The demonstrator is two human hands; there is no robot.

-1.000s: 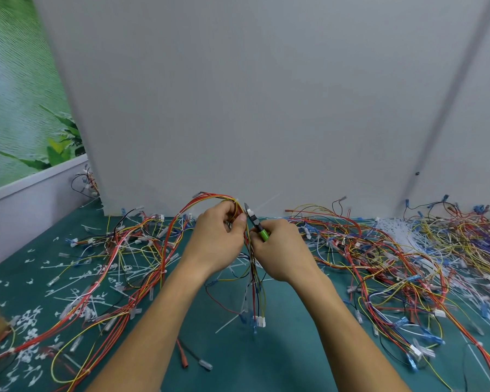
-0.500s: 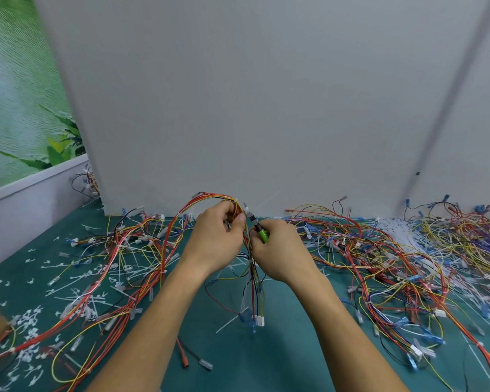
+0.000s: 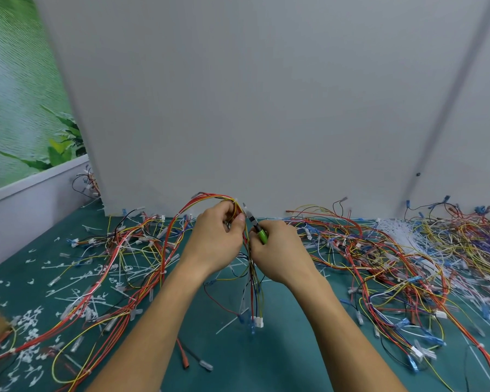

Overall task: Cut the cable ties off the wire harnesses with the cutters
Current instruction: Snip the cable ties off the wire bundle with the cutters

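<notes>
Left hand (image 3: 215, 239) pinches the wire harness (image 3: 207, 198) at the top of its arch, clear of the tabletop (image 3: 266, 363), so the bundle hangs free w/ the tie pt exposed. Right hand (image 3: 279, 251) grips the green-handled cutters (image 3: 256, 226), tip up, just beside the left thumb, prob. to nip a cable tie too small to make out. Cut tie scraps (image 3: 31, 318) lie left and a harness pile (image 3: 379, 250) lies right, prob. keeping done and pending work apart.
</notes>
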